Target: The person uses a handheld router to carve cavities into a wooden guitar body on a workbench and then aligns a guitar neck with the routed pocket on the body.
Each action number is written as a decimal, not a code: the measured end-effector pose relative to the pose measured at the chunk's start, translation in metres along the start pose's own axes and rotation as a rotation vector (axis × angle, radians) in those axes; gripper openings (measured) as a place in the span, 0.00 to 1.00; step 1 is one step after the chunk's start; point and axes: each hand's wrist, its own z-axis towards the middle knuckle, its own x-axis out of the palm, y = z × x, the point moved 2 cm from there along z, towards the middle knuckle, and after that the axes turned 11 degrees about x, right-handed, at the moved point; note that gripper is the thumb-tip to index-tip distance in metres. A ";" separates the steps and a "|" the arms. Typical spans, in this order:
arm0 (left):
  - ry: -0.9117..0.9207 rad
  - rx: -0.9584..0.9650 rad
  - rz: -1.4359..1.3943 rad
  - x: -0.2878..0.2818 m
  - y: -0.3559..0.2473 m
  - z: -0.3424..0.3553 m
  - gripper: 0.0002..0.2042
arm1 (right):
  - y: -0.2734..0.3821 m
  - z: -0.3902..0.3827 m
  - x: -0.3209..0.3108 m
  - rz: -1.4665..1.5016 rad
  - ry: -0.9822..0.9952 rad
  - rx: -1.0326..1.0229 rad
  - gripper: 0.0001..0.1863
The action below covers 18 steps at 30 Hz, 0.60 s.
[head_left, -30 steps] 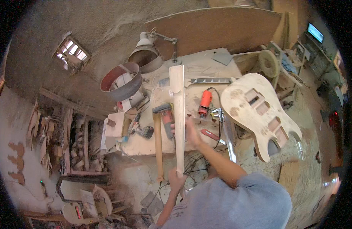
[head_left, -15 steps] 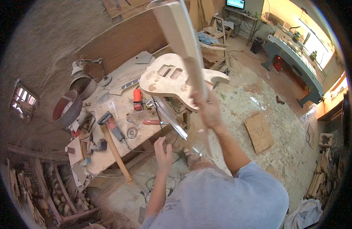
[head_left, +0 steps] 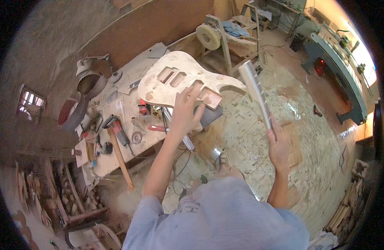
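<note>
While the right hand (head_left: 278,148) grips a guitar neck (head_left: 255,89) near its lower end, the left hand (head_left: 185,110) is open, fingers spread over a pale guitar body (head_left: 192,73), whether touching I cannot tell. The body lies at the workbench's (head_left: 106,166) right end, with a desk lamp (head_left: 81,69) farther back.

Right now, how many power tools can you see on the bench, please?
3: a grinder near the bench's front edge, a drill left of it, and an orange-red tool partly hidden by the guitar body; others may be hidden.
</note>
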 end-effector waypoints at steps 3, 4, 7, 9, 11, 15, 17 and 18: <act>-0.046 -0.297 -0.290 0.024 0.031 0.019 0.14 | 0.007 0.003 0.003 -0.196 0.165 0.031 0.34; -0.056 -0.363 -0.290 0.024 0.038 0.023 0.14 | 0.010 0.006 0.006 -0.199 0.204 0.040 0.35; -0.103 -0.418 -0.304 0.025 0.063 0.014 0.14 | 0.015 0.015 0.014 -0.202 0.320 0.003 0.36; -0.057 -0.405 -0.366 0.023 0.065 0.022 0.14 | 0.010 0.022 0.021 -0.164 0.333 -0.083 0.37; 0.000 -0.456 -0.476 0.027 0.066 0.021 0.13 | 0.013 0.028 0.022 -0.188 0.364 -0.138 0.37; 0.015 -0.453 -0.654 0.042 0.077 0.009 0.14 | 0.021 0.036 0.028 -0.281 0.399 -0.236 0.37; 0.036 -0.426 -0.653 0.042 0.077 0.009 0.14 | 0.024 0.042 0.030 -0.344 0.417 -0.232 0.37; 0.049 -0.423 -0.651 0.038 0.074 0.011 0.14 | 0.027 0.044 0.030 -0.374 0.425 -0.229 0.36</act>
